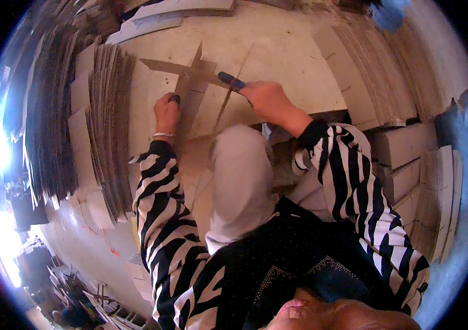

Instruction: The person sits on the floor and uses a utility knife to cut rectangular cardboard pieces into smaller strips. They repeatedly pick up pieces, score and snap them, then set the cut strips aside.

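Two brown cardboard strips cross each other in front of me, like parts of a box divider. My left hand (167,114) is closed on the near-running cardboard strip (191,99), at its left edge. The crosswise cardboard strip (163,66) runs from the left toward my right hand (272,102), whose fingers pinch its right end. A dark blue covering (230,81) shows on a finger of the right hand, and a dark one on the left thumb. Where the strips meet, I cannot tell how far they are slotted together. A thin cardboard strip (234,82) stands edge-on just beyond my right fingers.
Tall rows of stacked cardboard sheets (114,121) line the left, with more cardboard stacks (360,77) at the right. Flat cardboard pieces (181,11) lie at the far edge of the pale work surface (283,49). My knee (242,176) rises close behind the strips.
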`<state>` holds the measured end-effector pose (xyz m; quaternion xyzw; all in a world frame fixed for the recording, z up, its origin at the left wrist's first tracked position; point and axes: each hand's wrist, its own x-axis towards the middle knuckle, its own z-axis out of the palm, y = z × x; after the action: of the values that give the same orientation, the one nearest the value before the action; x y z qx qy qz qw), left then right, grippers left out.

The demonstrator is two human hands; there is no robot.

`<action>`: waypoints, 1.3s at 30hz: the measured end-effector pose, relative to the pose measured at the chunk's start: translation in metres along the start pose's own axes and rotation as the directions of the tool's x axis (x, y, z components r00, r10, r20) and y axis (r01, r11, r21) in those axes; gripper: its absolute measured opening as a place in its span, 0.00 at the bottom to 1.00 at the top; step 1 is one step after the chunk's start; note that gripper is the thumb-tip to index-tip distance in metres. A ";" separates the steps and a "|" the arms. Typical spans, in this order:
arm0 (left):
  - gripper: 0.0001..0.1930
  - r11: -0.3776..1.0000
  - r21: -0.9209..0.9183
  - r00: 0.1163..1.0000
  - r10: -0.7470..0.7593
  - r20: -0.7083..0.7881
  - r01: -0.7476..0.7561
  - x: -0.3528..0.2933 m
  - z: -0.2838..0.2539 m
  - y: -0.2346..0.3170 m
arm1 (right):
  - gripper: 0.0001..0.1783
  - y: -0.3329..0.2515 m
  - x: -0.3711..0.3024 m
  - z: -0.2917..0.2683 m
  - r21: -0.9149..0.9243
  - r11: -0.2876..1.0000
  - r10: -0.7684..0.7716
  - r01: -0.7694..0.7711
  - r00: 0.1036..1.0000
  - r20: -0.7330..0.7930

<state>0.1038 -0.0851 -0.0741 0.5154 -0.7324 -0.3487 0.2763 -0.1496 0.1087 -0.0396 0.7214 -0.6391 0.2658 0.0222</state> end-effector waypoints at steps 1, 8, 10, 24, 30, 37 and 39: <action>0.15 1.000 0.008 1.000 0.028 0.006 -0.028 0.002 0.012 0.007 | 0.16 0.006 -0.002 0.000 -0.031 0.999 0.033 -0.033 0.999 0.004; 0.12 0.990 -0.140 1.000 0.017 0.001 -0.016 -0.004 -0.003 0.008 | 0.14 0.010 0.000 0.011 -0.025 0.998 0.051 -0.050 0.997 0.053; 0.12 0.988 -0.147 0.998 0.055 0.009 -0.053 -0.003 0.002 0.004 | 0.15 0.009 -0.001 -0.004 -0.051 0.994 0.104 -0.099 0.989 0.108; 0.24 0.657 0.461 0.800 0.436 0.413 -0.596 -0.023 -0.049 -0.066 | 0.12 0.063 0.004 -0.002 -0.047 0.896 0.440 -0.442 0.870 0.222; 0.27 0.361 0.834 0.908 0.208 0.363 -0.416 -0.047 -0.031 -0.023 | 0.20 0.116 -0.053 -0.072 0.036 0.935 0.353 -0.354 0.935 0.032; 0.23 0.298 0.937 0.982 0.105 0.160 -0.184 -0.031 -0.065 -0.047 | 0.29 0.112 -0.170 -0.121 -0.523 0.554 0.671 -0.647 0.720 -0.180; 0.21 0.517 0.843 0.989 0.080 0.128 -0.151 -0.040 -0.062 -0.029 | 0.26 0.139 -0.203 -0.119 -0.534 0.547 0.659 -0.645 0.725 -0.202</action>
<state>0.1799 -0.0682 -0.0620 0.5218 -0.8513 0.0529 -0.0141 -0.3302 0.3119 -0.0639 0.3937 -0.9091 0.0428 0.1292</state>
